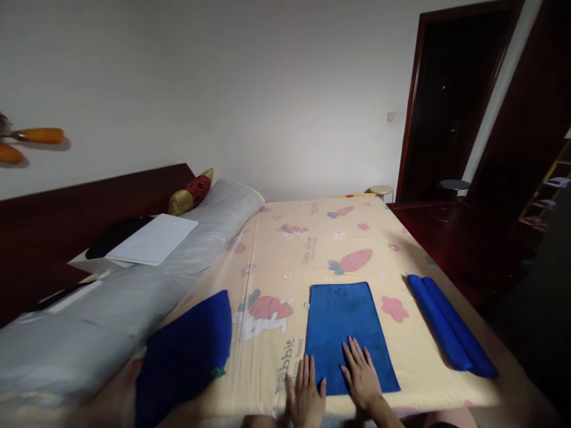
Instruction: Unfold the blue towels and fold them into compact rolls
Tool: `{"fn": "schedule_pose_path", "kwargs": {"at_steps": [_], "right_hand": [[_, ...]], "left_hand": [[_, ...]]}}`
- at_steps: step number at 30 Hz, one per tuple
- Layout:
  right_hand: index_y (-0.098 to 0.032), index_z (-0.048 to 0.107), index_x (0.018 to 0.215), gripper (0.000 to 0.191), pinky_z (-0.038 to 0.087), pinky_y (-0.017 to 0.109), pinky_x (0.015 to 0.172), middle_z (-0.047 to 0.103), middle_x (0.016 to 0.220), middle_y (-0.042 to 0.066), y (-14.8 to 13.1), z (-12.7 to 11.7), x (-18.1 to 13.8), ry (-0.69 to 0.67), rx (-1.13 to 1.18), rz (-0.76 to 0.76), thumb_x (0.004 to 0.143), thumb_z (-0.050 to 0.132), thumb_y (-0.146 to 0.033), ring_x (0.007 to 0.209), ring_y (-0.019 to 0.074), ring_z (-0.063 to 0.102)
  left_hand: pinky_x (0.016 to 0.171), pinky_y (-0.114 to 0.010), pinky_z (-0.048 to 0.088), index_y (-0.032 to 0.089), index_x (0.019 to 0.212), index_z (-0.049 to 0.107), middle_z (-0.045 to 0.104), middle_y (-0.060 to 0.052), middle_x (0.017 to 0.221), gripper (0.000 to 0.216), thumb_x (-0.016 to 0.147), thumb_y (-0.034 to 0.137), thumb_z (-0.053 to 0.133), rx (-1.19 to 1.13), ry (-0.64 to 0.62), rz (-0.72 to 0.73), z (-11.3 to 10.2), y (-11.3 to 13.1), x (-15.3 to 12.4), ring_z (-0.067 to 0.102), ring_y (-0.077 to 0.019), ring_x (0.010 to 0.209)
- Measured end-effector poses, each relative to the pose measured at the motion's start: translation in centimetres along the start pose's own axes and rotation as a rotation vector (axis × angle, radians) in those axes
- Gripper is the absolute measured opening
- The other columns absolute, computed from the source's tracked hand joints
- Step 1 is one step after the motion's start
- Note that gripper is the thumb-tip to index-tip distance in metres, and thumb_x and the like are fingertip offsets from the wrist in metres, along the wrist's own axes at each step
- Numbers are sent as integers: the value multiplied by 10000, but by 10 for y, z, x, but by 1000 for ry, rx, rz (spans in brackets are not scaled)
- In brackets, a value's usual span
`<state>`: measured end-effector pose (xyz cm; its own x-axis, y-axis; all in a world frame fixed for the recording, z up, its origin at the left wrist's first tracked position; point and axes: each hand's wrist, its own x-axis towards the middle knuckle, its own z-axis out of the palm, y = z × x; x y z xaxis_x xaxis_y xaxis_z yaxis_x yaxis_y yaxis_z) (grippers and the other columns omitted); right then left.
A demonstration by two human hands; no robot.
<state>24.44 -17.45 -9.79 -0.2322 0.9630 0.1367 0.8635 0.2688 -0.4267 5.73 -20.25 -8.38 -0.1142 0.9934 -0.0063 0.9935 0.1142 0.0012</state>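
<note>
Broadly, a pale wall [289,107] backs the bed [267,261], whose yellow cover bears rabbits, carrots and flowers. Along the left, against the dark headboard [89,208], runs a long grey bolster [134,309], with a white panel [154,239] lying on it and a red-and-gold cushion [191,193] near its far end. A dark blue cloth [187,351] lies beside the bolster; the bright blue cloth [343,315] lies flat on the bed's near part, with two blue rolls [439,321] side by side to its right. Both hands are empty, palms down: the right hand [362,373], fingers slightly spread, rests on the bright cloth; the left hand [307,392], fingers close together and thumb apart, lies at its near left corner.
</note>
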Motion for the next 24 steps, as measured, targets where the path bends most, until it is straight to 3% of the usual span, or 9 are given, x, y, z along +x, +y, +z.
{"fn": "schedule_pose_path", "kwargs": {"at_steps": [3, 9, 12, 19, 24], "right_hand": [[-260, 231, 1472, 593, 247, 457, 1155, 216, 1549, 31, 0, -1, 6, 15, 5, 45, 956, 212, -552, 1428, 214, 215], [-197, 298, 1455, 563, 239, 430, 1161, 250, 1538, 49, -3, -12, 38, 37, -22, 55, 973, 204, -472, 1427, 204, 216], [-184, 321, 1448, 560, 242, 442, 1159, 259, 1534, 67, 5, -12, 44, 53, -49, 98, 968, 235, -460, 1424, 220, 225], [-242, 338, 1441, 565, 294, 457, 1143, 318, 1513, 43, 41, 8, 23, 100, -56, 54, 953, 283, -522, 1398, 235, 295], [-284, 384, 1419, 561, 347, 478, 1109, 346, 1496, 45, 44, 21, 36, 120, -44, 71, 930, 330, -553, 1374, 270, 338]], "left_hand": [[1162, -583, 91, 257, 1446, 292, 273, -26, 1532, 562, 900, 374, 357, -43, 39, 61, -3, 6, 7, 224, -269, 1429], [1164, -449, 247, 246, 1474, 85, 226, 10, 1550, 567, 943, 253, 284, -154, 147, 346, -18, 47, 52, 234, -198, 1426], [1162, -451, 254, 252, 1475, 60, 222, 8, 1553, 576, 948, 257, 293, -160, 177, 372, -16, 58, 68, 228, -197, 1428], [1142, -426, 316, 305, 1459, 211, 309, 39, 1520, 526, 949, 339, 335, -171, 195, 278, 21, 29, 58, 323, -202, 1391], [1115, -430, 368, 315, 1450, 237, 306, 37, 1509, 530, 934, 365, 350, -184, 152, 265, 40, 27, 68, 351, -215, 1376]]}}
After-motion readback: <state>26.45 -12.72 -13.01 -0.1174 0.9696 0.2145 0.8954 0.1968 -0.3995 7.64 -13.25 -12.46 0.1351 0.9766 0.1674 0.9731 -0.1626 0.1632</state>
